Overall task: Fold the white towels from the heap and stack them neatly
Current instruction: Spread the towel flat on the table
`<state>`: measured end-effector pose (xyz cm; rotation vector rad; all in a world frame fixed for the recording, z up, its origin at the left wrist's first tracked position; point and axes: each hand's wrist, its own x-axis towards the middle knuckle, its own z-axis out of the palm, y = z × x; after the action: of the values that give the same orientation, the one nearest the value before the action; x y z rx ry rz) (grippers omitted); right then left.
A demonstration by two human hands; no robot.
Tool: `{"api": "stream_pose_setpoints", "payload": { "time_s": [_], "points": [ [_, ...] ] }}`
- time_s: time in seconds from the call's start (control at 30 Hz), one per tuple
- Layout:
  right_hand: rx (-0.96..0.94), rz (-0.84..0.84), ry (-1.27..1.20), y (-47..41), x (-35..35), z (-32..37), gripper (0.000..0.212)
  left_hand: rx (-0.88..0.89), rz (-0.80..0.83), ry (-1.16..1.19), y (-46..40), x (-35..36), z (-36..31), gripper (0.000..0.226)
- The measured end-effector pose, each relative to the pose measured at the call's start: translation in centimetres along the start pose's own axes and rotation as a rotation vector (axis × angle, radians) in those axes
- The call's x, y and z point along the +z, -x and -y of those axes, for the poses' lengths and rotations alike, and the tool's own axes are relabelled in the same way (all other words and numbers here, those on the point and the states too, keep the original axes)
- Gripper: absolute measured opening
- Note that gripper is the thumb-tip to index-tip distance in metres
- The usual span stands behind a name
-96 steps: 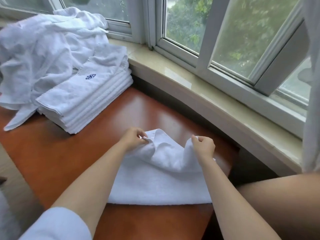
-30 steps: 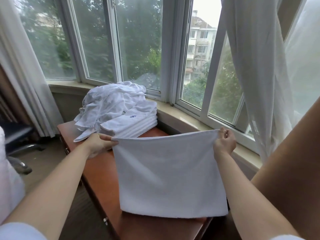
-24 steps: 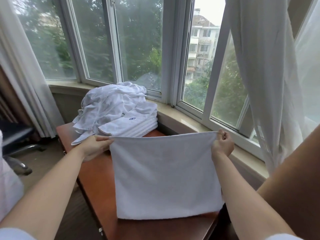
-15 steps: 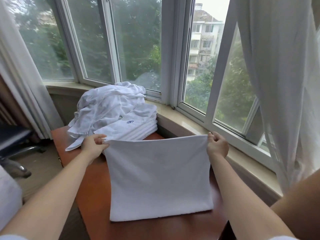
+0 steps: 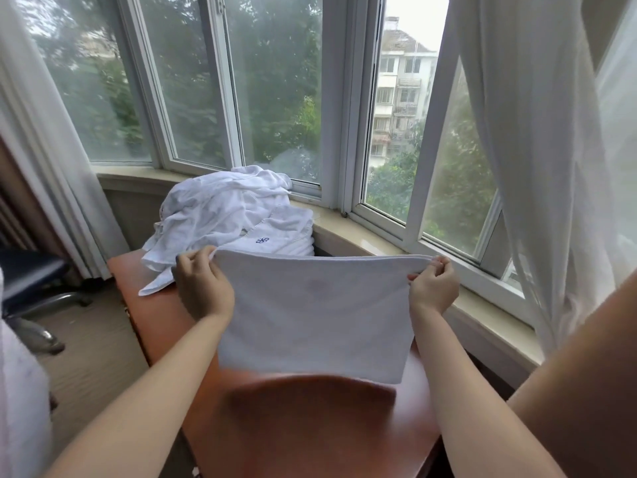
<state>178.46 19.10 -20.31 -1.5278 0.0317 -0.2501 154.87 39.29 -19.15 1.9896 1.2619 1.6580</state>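
Observation:
A white towel (image 5: 315, 315) hangs in the air above the wooden table (image 5: 303, 422), held flat by its top corners. My left hand (image 5: 201, 284) pinches the top left corner. My right hand (image 5: 432, 286) pinches the top right corner. The towel's bottom edge is lifted off the tabletop. Behind it, at the table's far end, lies a heap of crumpled white towels (image 5: 220, 208). A stack of folded towels (image 5: 279, 238) with a blue emblem on top sits against the heap, partly hidden by the held towel.
A stone window sill (image 5: 375, 246) and window frames run behind and right of the table. Sheer curtains (image 5: 537, 167) hang at right and at left. An office chair (image 5: 31, 288) stands on the floor at left. A bare knee (image 5: 579, 391) is at lower right.
Both hands went from gripping the towel on the table to holding it stretched upright. In the last half second its bottom edge came up off the tabletop.

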Motion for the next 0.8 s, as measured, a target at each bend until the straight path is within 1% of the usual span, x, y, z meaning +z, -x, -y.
{"api": "stream_pose_setpoints", "payload": {
  "time_s": [0.1, 0.17, 0.23, 0.3, 0.43, 0.6, 0.7, 0.8],
  "points": [
    [-0.079, -0.136, -0.005, 1.3, -1.3, 2.0, 0.031, -0.002, -0.146, 0.088, 0.4, -1.8, -2.0, 0.027],
    [-0.136, -0.208, -0.029, 1.9, -1.7, 3.6, 0.03, -0.068, -0.226, 0.163, 0.1, -2.7, -2.9, 0.026],
    [-0.187, -0.243, -0.045, 2.3, -1.6, 4.6, 0.029, -0.161, -0.277, 0.231, -0.3, -3.2, -3.6, 0.028],
    [-0.217, -0.244, -0.054, 2.5, -1.2, 5.0, 0.029, -0.212, -0.293, 0.282, -0.5, -3.4, -3.8, 0.03],
    [-0.181, -0.17, -0.006, 2.4, 0.3, 2.6, 0.027, -0.324, -0.23, 0.307, 0.2, -2.2, -2.3, 0.032],
    [0.021, -0.068, 0.07, 1.6, 3.1, -3.5, 0.023, -0.467, -0.054, 0.154, 2.3, 1.2, 2.5, 0.029],
    [0.139, 0.009, 0.138, 0.3, 5.2, -6.9, 0.021, -0.573, 0.042, 0.123, 2.8, 3.9, 5.8, 0.031],
    [0.189, 0.043, 0.194, -1.0, 7.0, -9.4, 0.02, -0.721, 0.11, 0.117, 2.6, 6.5, 8.2, 0.034]
  ]
}}
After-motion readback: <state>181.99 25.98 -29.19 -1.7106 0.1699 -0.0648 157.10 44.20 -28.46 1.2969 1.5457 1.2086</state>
